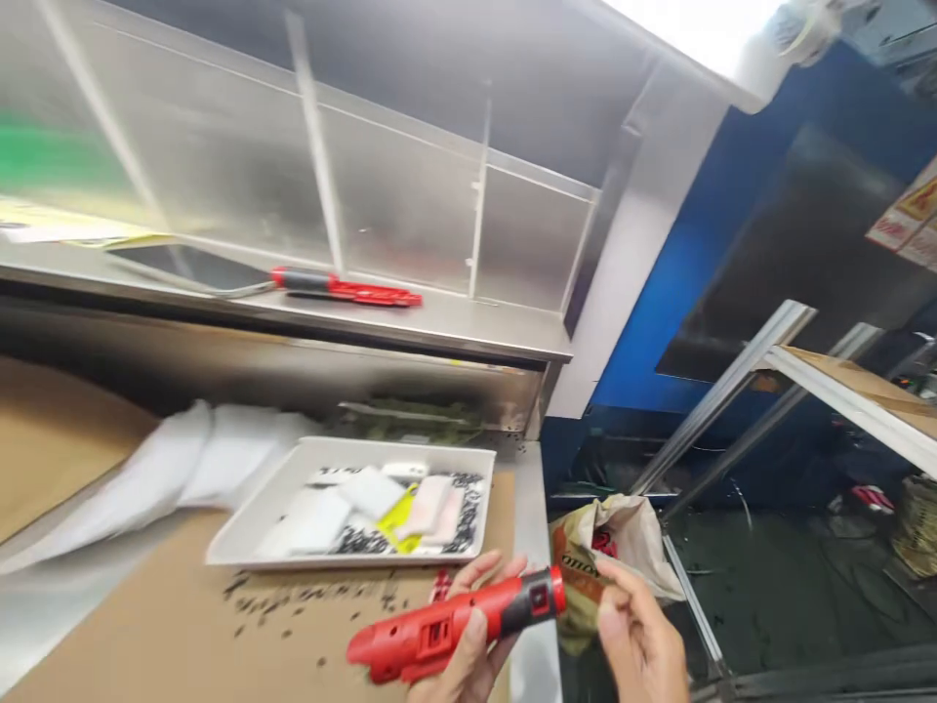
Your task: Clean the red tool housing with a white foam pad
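Note:
My left hand (472, 649) is closed around a red and black plastic tool housing (439, 630), holding it tilted above the bench's right end. The black band and round red end of the housing point right. My right hand (644, 625) is beside that end, a small gap away. Its thumb and index finger are drawn together, the other fingers curled; any small piece between them is too blurred to make out. Behind the housing stands a white tray (249, 547) with small black parts, white and pink pads and a yellow piece. A small red part (440, 586) shows beside my left fingers.
Loose black parts (293, 596) lie scattered on the cardboard sheet (168, 625). White padded wrap (212, 459) is left of the tray. On the shelf above rests another red and black housing (344, 287). An open sack (636, 537) with red pieces stands right of the bench, near a metal frame (732, 391).

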A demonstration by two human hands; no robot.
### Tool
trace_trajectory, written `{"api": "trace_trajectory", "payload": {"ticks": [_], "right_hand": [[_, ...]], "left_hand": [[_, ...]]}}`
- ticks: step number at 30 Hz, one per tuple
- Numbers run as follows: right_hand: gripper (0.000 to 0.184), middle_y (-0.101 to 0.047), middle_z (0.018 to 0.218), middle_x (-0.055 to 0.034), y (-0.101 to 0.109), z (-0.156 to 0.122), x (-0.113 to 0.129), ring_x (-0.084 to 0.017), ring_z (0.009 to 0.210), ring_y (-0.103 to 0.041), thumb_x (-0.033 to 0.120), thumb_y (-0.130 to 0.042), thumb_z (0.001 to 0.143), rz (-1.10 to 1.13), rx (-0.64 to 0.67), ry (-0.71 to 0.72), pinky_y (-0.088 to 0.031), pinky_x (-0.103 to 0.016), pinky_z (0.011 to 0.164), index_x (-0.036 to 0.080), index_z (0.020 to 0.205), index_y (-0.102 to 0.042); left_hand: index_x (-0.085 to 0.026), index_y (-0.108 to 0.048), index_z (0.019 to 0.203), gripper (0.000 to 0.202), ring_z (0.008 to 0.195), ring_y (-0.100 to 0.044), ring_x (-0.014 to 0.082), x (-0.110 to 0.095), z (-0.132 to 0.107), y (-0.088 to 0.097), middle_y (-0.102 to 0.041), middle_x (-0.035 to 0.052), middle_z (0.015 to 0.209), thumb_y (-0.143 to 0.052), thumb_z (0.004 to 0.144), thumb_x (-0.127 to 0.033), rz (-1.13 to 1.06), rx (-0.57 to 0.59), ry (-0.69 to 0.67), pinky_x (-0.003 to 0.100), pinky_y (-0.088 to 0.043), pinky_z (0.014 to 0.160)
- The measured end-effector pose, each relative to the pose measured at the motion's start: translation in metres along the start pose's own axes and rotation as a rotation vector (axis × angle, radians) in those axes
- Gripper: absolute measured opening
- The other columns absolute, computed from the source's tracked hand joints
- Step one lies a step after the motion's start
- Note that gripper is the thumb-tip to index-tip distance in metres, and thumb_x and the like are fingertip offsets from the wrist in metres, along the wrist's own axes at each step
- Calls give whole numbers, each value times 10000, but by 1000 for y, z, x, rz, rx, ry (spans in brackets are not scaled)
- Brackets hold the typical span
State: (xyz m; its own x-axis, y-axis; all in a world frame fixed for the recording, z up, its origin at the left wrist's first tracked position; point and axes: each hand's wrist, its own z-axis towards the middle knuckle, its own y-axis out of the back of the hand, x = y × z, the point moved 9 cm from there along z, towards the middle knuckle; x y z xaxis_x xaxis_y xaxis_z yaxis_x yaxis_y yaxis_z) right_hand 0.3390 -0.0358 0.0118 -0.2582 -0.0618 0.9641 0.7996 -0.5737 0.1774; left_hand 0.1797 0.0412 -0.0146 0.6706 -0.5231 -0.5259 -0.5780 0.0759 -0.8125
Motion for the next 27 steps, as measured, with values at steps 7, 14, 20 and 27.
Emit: {"api": "trace_trajectory", "payload": {"ticks": [7, 14, 20, 27], "right_hand": [[289, -553, 1303, -88, -112, -38, 23, -281, 1244, -511, 501, -613, 798, -120, 202, 70, -394, -354, 1050, 246, 795, -749], [319, -572, 1286, -139, -185, -58, 18, -311, 1231, -528, 505, -635, 781, 10, 317, -68, -413, -389, 1031, 211, 754, -755], [251, -560, 1319, -137, -201, -59, 10, -309, 1250, -508, 441, -686, 767, 33, 327, -67, -444, -370, 993, 201, 759, -757], [146, -536, 1347, -137, -213, -45, 10, -292, 1303, -461, 294, -652, 773, 13, 373, -35, -389, -400, 1066, 191, 791, -753]], "left_hand": [[-311, -683, 1122, 497, 1169, -603, 311, -58, -39, 83, -726, 78, 1146, -824, 663, -440, 171, -17, -25, 380, -479, 989], [-333, -687, 1119, 505, 1221, -559, 329, -94, -54, 135, -727, 48, 1125, -820, 653, -476, 291, 5, -29, 419, -438, 1048], [-323, -702, 1080, 473, 1229, -549, 336, -109, -52, 144, -720, 45, 1144, -808, 655, -501, 342, 9, -44, 448, -393, 1095], [-314, -759, 857, 223, 1237, -539, 373, -136, -47, 143, -720, 47, 1150, -814, 667, -417, 507, -19, -187, 519, -395, 1082]]}}
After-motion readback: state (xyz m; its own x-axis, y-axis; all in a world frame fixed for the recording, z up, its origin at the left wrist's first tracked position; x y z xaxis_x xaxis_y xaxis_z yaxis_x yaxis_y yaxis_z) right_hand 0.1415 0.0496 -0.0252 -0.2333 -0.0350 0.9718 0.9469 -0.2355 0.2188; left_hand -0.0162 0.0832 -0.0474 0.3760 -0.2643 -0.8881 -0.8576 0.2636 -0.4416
